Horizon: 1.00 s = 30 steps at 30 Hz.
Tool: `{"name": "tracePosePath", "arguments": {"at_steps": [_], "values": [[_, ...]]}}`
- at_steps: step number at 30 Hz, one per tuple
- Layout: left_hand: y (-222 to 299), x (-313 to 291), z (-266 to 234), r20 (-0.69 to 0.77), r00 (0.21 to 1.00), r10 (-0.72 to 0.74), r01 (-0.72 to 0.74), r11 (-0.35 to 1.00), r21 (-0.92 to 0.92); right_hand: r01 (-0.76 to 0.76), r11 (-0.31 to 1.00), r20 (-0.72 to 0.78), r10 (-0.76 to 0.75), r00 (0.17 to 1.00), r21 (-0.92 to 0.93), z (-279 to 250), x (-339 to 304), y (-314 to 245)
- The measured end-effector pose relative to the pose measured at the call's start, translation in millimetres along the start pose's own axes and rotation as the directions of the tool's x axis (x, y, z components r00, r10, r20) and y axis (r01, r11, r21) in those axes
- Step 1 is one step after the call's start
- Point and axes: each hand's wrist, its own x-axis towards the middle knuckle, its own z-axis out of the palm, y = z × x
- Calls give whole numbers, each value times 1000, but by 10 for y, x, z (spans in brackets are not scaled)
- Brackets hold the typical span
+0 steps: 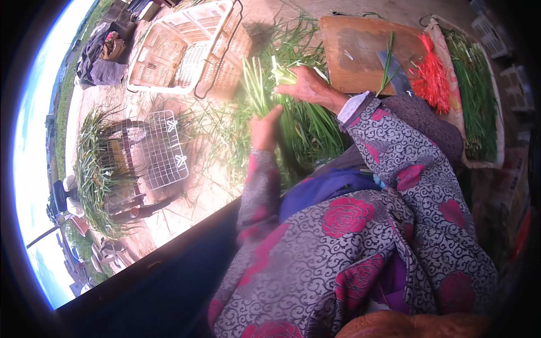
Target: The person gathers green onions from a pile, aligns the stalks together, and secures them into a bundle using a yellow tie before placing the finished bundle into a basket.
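My left hand [264, 130] is closed round a few chives [256, 93], long green stalks whose pale ends point away from me. Just to its right and farther off, my right hand [309, 86] grips a small bunch of chives [283, 73] by its whitish ends. Beneath both hands, a loose heap of long green leaves [315, 127] spreads toward my lap. Part of the left fingers is hidden behind the hand and thumb.
A pale plastic basket [239, 42] stands at the far left. Beyond my right arm are a wooden board [360, 34], a blade [399, 76], red strips [431, 79] and a lined container of greens [479, 101]. Cut leaves [96, 169] hang by a white wire rack [163, 152] at left.
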Motion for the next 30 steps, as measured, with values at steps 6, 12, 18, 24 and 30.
{"name": "tracePosePath", "arguments": {"at_steps": [6,12,18,24,30], "values": [[-55,-73,4,85,996,37,-20,982,-186,-158,982,148,143,979,99,-4,8,26],[-76,-38,-52,108,989,97,-89,993,-80,-110,990,387,70,919,84,-154,27,0],[58,-140,-328,98,983,155,-172,964,201,-168,986,479,138,867,20,-250,15,43],[17,-134,-692,-64,989,137,-123,975,183,-250,821,431,6,902,513,-696,-94,-386],[-103,14,-608,-38,999,32,-32,999,-11,-154,980,371,190,909,-125,-494,172,268]]}}
